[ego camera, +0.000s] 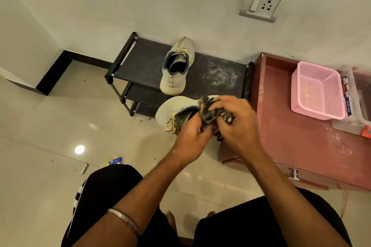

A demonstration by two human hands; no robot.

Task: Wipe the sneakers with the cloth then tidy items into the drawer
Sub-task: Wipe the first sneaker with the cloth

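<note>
Both hands, left hand [191, 132] and right hand [239, 126], clutch a dark patterned cloth [210, 113] bunched against a pale sneaker [174, 111] held above the glossy tiled floor [50, 126]; its toe points left. The second sneaker [177, 68] lies on the black rack [220, 74] farther off, toe toward the wall. The open reddish drawer [301, 136] sits right.

We saw off-white sneakers [177, 66] with beige laces, a dark patterned cloth [210, 112], a black shoe rack [210, 72] smudged white, a pink perforated basket [317, 90], and a reddish-brown drawer [297, 138].
</note>
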